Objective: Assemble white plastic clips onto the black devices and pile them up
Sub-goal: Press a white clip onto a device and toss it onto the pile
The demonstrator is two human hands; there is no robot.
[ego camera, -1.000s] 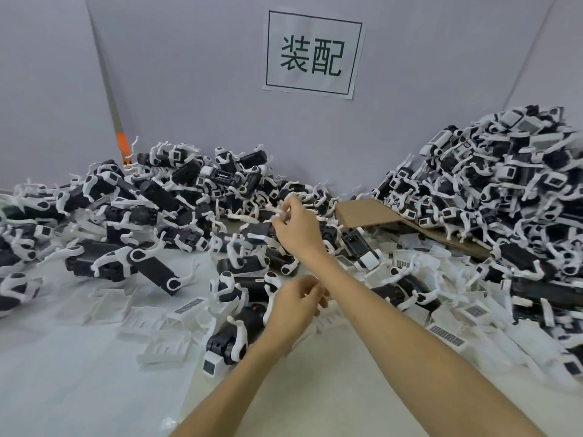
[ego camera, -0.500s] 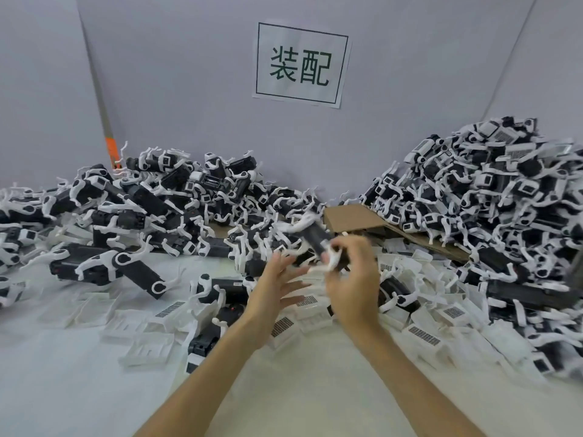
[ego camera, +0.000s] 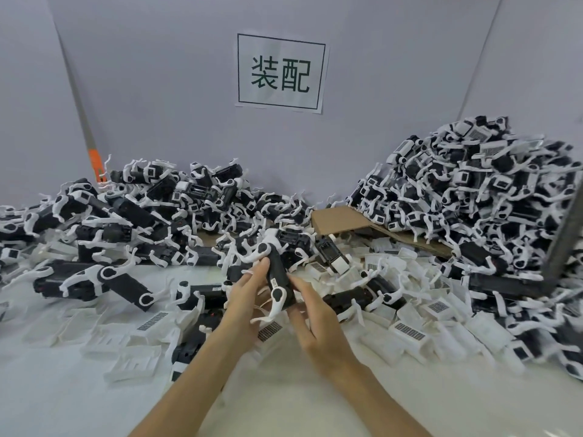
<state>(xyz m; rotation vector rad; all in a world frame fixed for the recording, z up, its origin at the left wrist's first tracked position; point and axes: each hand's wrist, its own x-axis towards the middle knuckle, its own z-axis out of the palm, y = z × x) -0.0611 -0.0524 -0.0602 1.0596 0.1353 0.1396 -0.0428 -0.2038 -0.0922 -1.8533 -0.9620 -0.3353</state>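
A long black device (ego camera: 277, 275) with white clip arms at both ends is held upright and slightly tilted between my two hands above the white table. My left hand (ego camera: 247, 305) touches its left side with the fingers stretched up. My right hand (ego camera: 318, 323) grips its lower right side near the white clip (ego camera: 277, 299). Loose white plastic clips (ego camera: 135, 357) lie flat on the table to the left and right of my hands.
A low heap of black devices (ego camera: 142, 222) spreads across the back left. A tall pile of devices (ego camera: 479, 197) rises at the right over a brown cardboard sheet (ego camera: 340, 219). A paper sign (ego camera: 280, 74) hangs on the grey wall. A grey post (ego camera: 564, 234) stands far right.
My right hand pulled one black device out of the heap toward me. My left hand came up beside it, and both hands now hold the device lower and nearer, turned more upright.
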